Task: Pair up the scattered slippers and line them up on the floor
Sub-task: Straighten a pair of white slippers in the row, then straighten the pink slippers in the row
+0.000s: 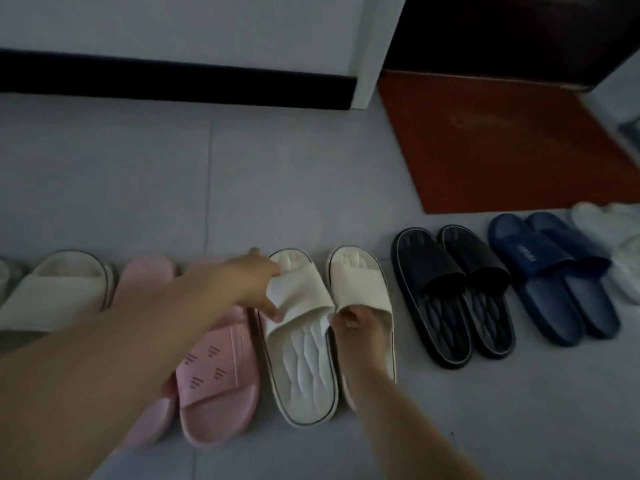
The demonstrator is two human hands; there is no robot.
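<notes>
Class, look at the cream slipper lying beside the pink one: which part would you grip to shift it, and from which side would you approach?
Grip the cream slipper by its strap, coming from above at the heel-side opening. The strap arches clear of the sole, leaving room for fingers beneath. The left hand already pinches the strap's outer edge; the pink slipper crowds that side.

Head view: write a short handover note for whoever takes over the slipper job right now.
Left hand grips the strap of the left cream slipper; right hand grips the right cream slipper.
Done: black pair and navy pair sit side by side in the row; white slippers at far right.
Left: settle the cream pair, straighten the pink slippers, check the beige slipper at left.
</notes>
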